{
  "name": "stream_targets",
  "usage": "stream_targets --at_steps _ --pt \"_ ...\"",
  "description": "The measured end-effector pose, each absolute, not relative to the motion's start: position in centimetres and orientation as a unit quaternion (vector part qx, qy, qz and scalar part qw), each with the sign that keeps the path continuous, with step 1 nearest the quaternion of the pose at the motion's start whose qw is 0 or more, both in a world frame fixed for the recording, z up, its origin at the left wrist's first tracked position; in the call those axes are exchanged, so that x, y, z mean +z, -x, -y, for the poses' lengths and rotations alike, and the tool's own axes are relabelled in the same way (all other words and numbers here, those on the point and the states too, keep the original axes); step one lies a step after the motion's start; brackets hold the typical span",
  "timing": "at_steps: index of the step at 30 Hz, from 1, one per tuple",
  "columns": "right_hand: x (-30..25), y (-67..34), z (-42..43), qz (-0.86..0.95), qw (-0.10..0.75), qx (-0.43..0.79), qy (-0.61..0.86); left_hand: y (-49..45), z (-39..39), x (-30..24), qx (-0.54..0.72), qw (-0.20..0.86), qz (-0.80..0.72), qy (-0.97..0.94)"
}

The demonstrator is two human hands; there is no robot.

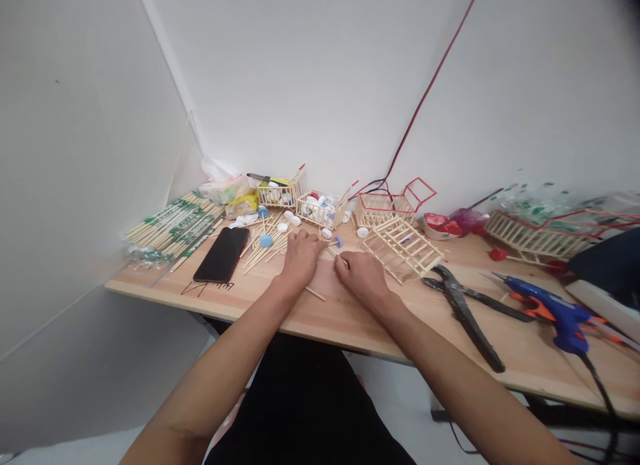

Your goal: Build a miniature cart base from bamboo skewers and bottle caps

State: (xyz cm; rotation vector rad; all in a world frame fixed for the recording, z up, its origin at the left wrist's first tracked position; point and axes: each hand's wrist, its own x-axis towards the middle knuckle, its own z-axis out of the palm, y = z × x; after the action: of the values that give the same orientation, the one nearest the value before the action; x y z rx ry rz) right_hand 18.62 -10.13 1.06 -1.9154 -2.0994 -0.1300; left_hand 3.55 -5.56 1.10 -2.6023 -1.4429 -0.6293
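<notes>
"Head view first: what showed?"

"The left hand (300,257) and right hand (365,277) were near each other at the pale wooden desk (325,328), fingers (319,243) curled; I couldn't tell whether either set was clamped on anything."

"And the round purple plastic cap (339,241)?"

"Just beyond the fingers, beside a thin pale wooden stick (331,243). Handling those small parts seemed the step in hand; the next move, I judged, called for a light, steady grip."

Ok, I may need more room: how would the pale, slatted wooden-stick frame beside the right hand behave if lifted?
The pale, slatted wooden-stick frame is probably light, being mostly gaps. Its crosswise build suggests stiffness, though such thin slats could snap if squeezed.
</notes>
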Motion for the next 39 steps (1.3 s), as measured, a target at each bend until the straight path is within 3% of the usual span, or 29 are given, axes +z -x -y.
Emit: stream_targets --at_steps 39 --pt "1.30 -18.68 10.13 0.729 0.156 -0.026 0.666 -3.60 5.19 1.15 -0.197 0.075 0.441 0.873"
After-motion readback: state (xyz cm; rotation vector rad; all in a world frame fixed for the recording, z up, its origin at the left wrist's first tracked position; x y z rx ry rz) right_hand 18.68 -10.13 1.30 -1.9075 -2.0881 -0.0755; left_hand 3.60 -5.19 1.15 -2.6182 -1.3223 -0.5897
